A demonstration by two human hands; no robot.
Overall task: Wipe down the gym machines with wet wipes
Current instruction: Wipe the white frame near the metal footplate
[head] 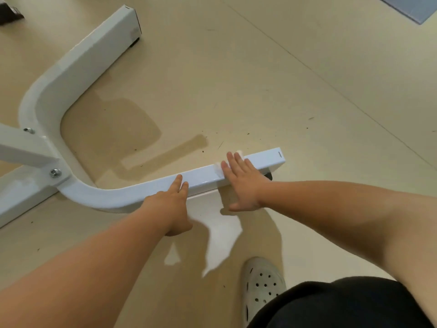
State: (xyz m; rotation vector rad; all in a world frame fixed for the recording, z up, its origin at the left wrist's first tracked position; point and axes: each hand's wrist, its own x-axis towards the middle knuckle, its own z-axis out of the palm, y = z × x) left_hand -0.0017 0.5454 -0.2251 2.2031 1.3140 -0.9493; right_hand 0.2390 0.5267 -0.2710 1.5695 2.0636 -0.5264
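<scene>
Right hand (241,183) laid flat on the wet wipe (239,152), pressing it onto the gym machine's white base bar (203,176).
Fingers straight, thumb sticking out off the near side, nothing gripped. The wipe's on top of the bar near its free end and mostly hidden under the palm, only white scraps poke out past the fingertips. Left hand (170,204) is open too, straight fingertips resting on the same bar, closer to the bend. A dark foot (268,176) under the bar end is half covered by the right wrist. Beige floor (307,114), white holey shoe (262,282), dark shorts (343,304) cut off at the bottom.
</scene>
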